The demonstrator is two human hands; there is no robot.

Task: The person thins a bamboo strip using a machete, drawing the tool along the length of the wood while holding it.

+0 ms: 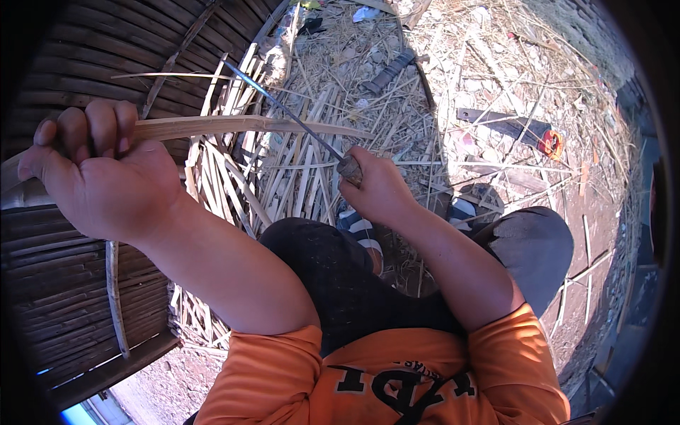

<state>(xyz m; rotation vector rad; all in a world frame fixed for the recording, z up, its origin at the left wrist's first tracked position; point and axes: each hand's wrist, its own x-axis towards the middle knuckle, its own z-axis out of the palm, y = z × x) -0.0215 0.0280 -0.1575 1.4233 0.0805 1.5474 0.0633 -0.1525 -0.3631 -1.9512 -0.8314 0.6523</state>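
Note:
My left hand [117, 173], at the left, is closed around a long pale bamboo strip [198, 127], which reaches out to the right and tapers to a thin end. In my right hand [380, 185], near the middle, is the brown handle of a knife [317, 137]. Its long, narrow blade points up and to the left and crosses the strip, seen edge-on. Whether the blade touches the strip I cannot tell. Below and behind the strip lies a pile of split bamboo strips [234, 185].
A wall of dark bamboo slats [78, 265] stands close on the left. Shavings and scraps [453, 64] litter the ground ahead. A saw-like tool with an orange handle [551, 144] lies at the right, and a dark grey ridged object [391, 71] lies at the far middle.

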